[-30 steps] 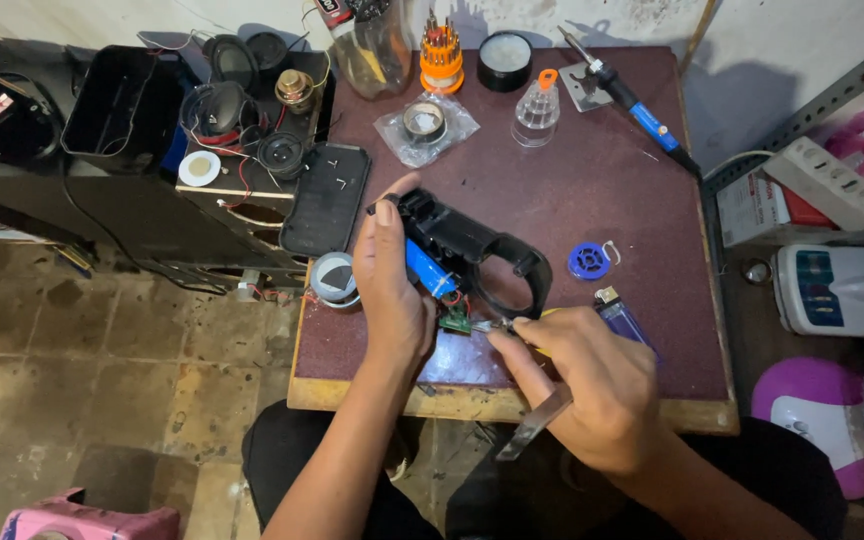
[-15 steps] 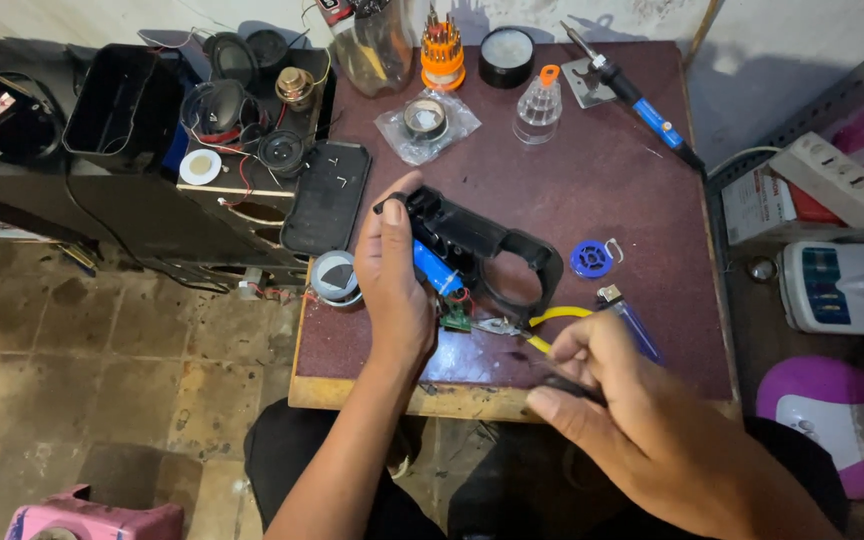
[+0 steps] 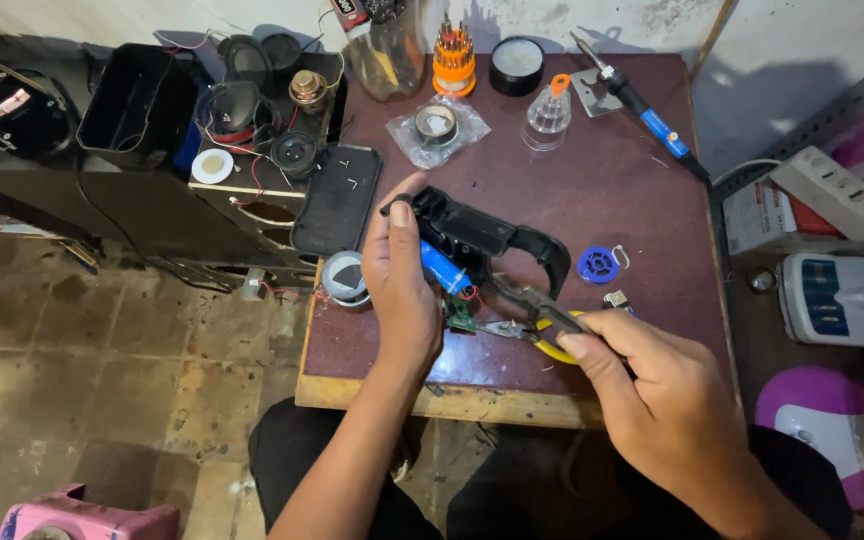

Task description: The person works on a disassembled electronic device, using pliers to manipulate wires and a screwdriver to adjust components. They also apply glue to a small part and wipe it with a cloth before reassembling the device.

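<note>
Our right hand (image 3: 652, 400) now grips yellow-handled pliers (image 3: 537, 318), brought up to the small green board (image 3: 462, 318) since a moment ago. Our left hand (image 3: 402, 285) clasps the black casing (image 3: 492, 240) with its blue cylinder (image 3: 444, 267) on the counter (image 3: 612, 190). Farther off, a clear bag (image 3: 439, 128) holds a tape roll beside an orange screwdriver set (image 3: 453, 58).

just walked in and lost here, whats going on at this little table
A person sits at a small maroon table. The left hand grips an opened black plastic housing with a blue cylindrical cell and a small green circuit board. The right hand holds yellow-handled pliers, their tips beside the board. A soldering iron lies at the back.
</note>
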